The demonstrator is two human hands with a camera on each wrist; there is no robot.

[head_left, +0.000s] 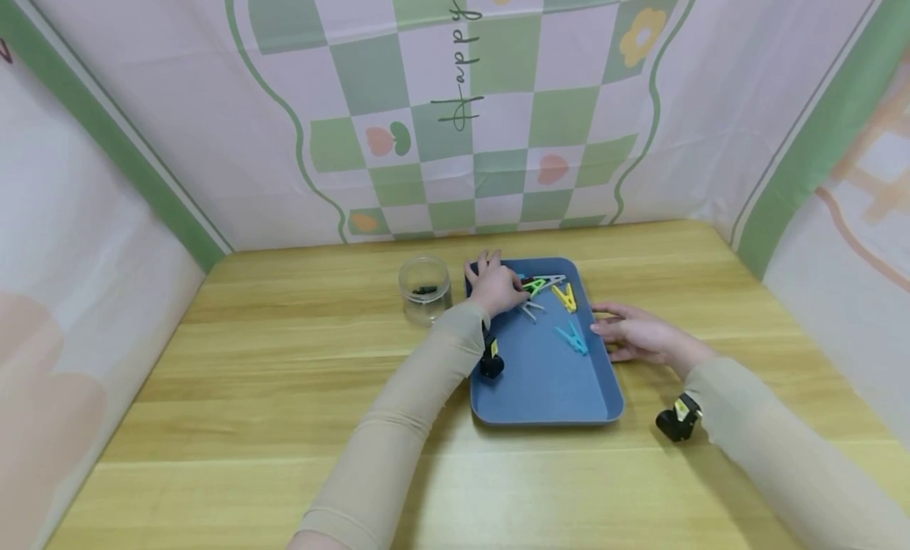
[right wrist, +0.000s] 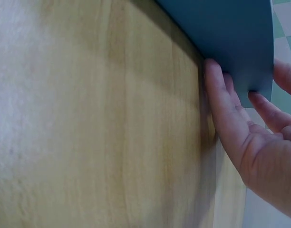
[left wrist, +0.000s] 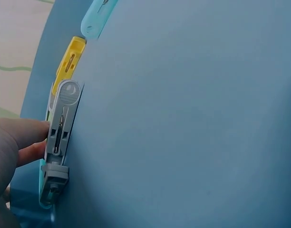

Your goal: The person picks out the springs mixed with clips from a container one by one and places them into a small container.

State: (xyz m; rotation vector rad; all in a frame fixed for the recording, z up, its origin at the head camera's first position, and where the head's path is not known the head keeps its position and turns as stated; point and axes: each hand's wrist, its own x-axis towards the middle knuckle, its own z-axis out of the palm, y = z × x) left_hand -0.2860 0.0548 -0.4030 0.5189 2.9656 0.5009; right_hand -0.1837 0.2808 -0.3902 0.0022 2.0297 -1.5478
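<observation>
A blue tray (head_left: 543, 384) holds several plastic clothespins. My left hand (head_left: 495, 288) reaches over its far left side, thumb and index fingertips among the clothespins. In the left wrist view two fingertips sit right behind a grey clothespin (left wrist: 64, 114); I cannot tell whether they pinch anything. Close by lie a green clothespin (head_left: 535, 286) and a yellow clothespin (head_left: 565, 298). A light blue clothespin (head_left: 572, 339) lies nearer the tray's right wall. Outside that wall, my right hand (head_left: 636, 333) touches the tray with mostly straight fingers, as the right wrist view shows.
A clear round jar (head_left: 425, 305) with small dark pieces inside stands left of the tray, beside my left hand. The wooden table (head_left: 298, 360) runs back to a hanging patterned cloth (head_left: 490, 139), and more cloth closes off both sides.
</observation>
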